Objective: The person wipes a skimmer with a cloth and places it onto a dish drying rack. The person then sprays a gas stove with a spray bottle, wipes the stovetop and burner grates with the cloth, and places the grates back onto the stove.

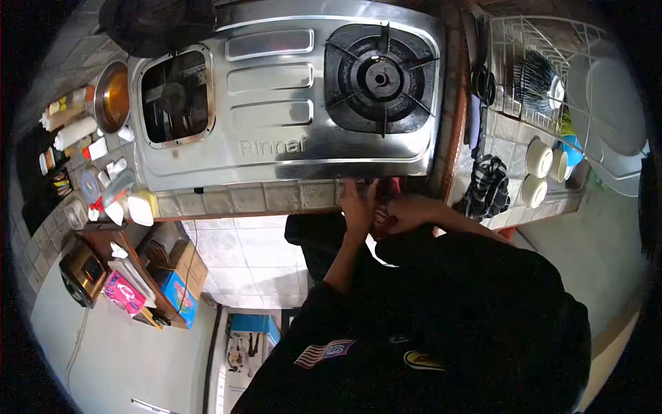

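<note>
Both of my hands are at the front edge of the silver gas stove (pixel 269 148), below its right burner (pixel 380 79). My right hand (pixel 407 212) has its fingers wrapped round a red item (pixel 383 219) with pale lettering, held against the counter's edge close to my dark shirt. Beside it, my left hand (pixel 357 210) reaches up to the stove's front edge, touching or nearly touching the red item. Its fingertips are in shadow, and what they hold, if anything, is hidden. The stove's left burner opening (pixel 176 96) shows no grate on top.
A dark pan (pixel 155 27) stands at the back left, near a steel bowl of orange liquid (pixel 114 96). Bottles and jars (pixel 96 148) crowd the left counter. On the right are a wire dish rack (pixel 507 41), cups (pixel 538 157) and a checked cloth (pixel 488 188).
</note>
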`<state>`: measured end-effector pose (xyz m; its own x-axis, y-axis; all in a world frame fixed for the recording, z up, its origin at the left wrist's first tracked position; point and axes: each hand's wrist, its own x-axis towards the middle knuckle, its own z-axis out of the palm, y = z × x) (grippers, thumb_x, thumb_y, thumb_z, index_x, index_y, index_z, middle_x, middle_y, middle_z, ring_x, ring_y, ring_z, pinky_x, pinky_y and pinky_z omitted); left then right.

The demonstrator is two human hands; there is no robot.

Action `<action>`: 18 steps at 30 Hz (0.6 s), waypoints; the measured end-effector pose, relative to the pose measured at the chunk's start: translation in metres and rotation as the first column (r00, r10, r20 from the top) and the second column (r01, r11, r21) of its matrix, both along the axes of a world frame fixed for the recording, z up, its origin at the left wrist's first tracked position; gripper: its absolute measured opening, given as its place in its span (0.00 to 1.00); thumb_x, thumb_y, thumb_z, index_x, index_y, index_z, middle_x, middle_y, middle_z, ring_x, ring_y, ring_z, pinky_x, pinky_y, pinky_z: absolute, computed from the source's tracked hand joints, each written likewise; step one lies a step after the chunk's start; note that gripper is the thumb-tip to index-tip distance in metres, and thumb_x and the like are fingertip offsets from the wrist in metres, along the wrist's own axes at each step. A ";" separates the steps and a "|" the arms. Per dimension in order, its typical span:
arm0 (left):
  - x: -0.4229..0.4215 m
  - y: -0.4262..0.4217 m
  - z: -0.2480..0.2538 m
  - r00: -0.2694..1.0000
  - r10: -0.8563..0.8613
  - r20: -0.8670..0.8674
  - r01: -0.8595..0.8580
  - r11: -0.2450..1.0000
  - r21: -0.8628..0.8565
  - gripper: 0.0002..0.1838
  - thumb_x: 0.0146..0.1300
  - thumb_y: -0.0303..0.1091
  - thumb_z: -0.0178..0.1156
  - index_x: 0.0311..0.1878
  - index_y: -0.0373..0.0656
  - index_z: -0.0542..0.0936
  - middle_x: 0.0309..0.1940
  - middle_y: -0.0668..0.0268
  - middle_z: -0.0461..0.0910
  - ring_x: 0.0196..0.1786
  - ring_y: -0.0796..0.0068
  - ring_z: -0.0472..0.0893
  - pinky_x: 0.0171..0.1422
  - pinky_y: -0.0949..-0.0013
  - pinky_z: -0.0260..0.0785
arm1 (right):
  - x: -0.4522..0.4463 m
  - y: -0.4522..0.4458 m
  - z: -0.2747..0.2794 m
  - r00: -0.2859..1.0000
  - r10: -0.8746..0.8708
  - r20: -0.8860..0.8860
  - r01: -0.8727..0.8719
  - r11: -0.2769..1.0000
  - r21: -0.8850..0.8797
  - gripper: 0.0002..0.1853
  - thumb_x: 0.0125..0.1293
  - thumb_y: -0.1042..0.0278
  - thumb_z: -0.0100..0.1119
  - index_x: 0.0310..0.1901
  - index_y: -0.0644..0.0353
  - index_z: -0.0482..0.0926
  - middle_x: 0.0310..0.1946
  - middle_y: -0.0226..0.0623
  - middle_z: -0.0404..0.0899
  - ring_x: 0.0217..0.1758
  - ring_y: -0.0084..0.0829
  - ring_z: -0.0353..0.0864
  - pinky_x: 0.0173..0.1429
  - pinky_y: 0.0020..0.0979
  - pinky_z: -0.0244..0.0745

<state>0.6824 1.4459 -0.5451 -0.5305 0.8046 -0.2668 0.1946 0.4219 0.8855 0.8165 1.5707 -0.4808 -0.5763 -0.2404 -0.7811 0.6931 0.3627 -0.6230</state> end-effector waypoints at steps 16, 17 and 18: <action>0.009 0.018 0.021 0.777 0.290 0.559 -0.334 0.942 -0.023 0.14 0.82 0.38 0.59 0.41 0.38 0.80 0.35 0.59 0.87 0.33 0.71 0.84 0.41 0.62 0.76 | -0.003 -0.013 -0.014 0.985 -0.077 -0.156 0.080 0.997 0.011 0.25 0.63 0.46 0.70 0.41 0.66 0.85 0.31 0.52 0.87 0.38 0.53 0.89 0.48 0.49 0.83; 0.010 0.018 0.020 0.665 0.306 0.681 -0.394 0.919 -0.029 0.14 0.83 0.38 0.57 0.41 0.38 0.79 0.37 0.60 0.88 0.34 0.73 0.84 0.41 0.63 0.76 | -0.004 -0.010 -0.009 0.996 -0.050 -0.071 0.049 0.999 -0.014 0.25 0.63 0.46 0.70 0.42 0.67 0.85 0.33 0.52 0.87 0.39 0.53 0.89 0.49 0.50 0.83; 0.008 0.017 0.021 0.663 0.306 0.684 -0.397 0.917 -0.025 0.14 0.83 0.38 0.57 0.41 0.38 0.79 0.37 0.60 0.88 0.34 0.73 0.84 0.41 0.63 0.76 | -0.013 -0.005 0.001 1.000 -0.020 0.013 0.021 0.999 -0.041 0.25 0.63 0.47 0.70 0.44 0.67 0.85 0.35 0.53 0.87 0.40 0.53 0.88 0.49 0.50 0.83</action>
<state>0.6904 1.4632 -0.5244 -0.5018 0.6440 -0.5774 -0.6009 0.2205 0.7683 0.8038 1.5659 -0.4802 -0.5720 -0.2604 -0.7779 0.7077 0.3228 -0.6284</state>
